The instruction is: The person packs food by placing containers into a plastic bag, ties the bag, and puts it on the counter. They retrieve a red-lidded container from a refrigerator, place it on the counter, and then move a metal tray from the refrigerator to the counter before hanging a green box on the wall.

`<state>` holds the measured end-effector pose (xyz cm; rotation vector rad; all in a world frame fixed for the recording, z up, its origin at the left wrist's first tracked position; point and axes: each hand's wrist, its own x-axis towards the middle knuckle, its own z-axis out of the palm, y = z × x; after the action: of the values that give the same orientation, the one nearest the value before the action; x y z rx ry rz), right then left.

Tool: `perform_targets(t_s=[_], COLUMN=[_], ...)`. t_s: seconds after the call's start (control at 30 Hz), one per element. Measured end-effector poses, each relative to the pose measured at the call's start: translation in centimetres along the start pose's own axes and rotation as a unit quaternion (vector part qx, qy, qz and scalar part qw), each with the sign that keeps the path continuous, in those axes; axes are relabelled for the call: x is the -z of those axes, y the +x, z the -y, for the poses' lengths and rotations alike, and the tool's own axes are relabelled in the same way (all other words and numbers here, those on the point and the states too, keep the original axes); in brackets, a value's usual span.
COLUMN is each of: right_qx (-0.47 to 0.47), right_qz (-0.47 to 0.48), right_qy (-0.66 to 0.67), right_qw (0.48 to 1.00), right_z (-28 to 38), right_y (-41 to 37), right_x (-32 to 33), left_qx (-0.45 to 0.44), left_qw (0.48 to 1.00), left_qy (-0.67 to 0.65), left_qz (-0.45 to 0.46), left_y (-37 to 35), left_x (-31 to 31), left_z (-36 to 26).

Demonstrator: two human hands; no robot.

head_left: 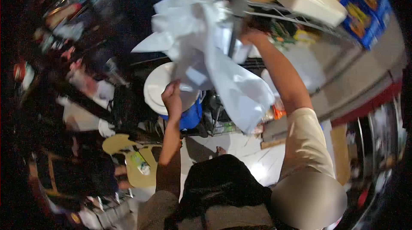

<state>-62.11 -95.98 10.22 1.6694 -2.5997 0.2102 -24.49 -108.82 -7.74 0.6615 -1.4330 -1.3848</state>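
Head view shows a wire rack [296,18] at upper right and, at centre, a big white plastic sheet [219,71] hanging loosely in the air. Partly behind it sits a blue tub [189,118] topped by a round white lid [158,88]. Blue packets [362,22] lie beyond the rack's right end. The left hand [171,96], over the lid, is closed on the sheet's edge; the right hand [252,37], raised beside the sheet's upper part, is too blurred to tell its grip.

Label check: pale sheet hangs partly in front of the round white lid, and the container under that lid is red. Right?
Wrong colour: the head view shows a blue container under the round white lid. The pale sheet is as you said.
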Motion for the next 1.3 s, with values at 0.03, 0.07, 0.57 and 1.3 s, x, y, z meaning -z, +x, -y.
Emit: perform_targets(t_s=[0.03, 0.07, 0.57, 1.3], right_qx=[-0.005, -0.006, 0.164, 0.099], right_qz=[0.020, 0.040, 0.154, 0.602], right_qy=[-0.005, -0.009, -0.097, 0.659], right_qw=[1.000, 0.999, 0.970, 0.439], right_z=[0.1, 0.3, -0.4, 29.2], right_y=[0.2, 0.3, 0.0, -27.5], right_x=[0.7, 1.3, 7.9, -18.5], left_qx=[-0.043, -0.090, 0.062, 0.298], left_qw=[0.999, 0.995, 0.987, 0.836], left_qy=[0.000, 0.017, -0.147, 0.329], left_qz=[-0.020, -0.044, -0.029, -0.322], left_y=[-0.2, -0.5, -2.2, -45.2], left_x=[0.2, 0.3, 2.7, 24.6], left_z=[-1.2, -2.6, -7.1, -3.8])
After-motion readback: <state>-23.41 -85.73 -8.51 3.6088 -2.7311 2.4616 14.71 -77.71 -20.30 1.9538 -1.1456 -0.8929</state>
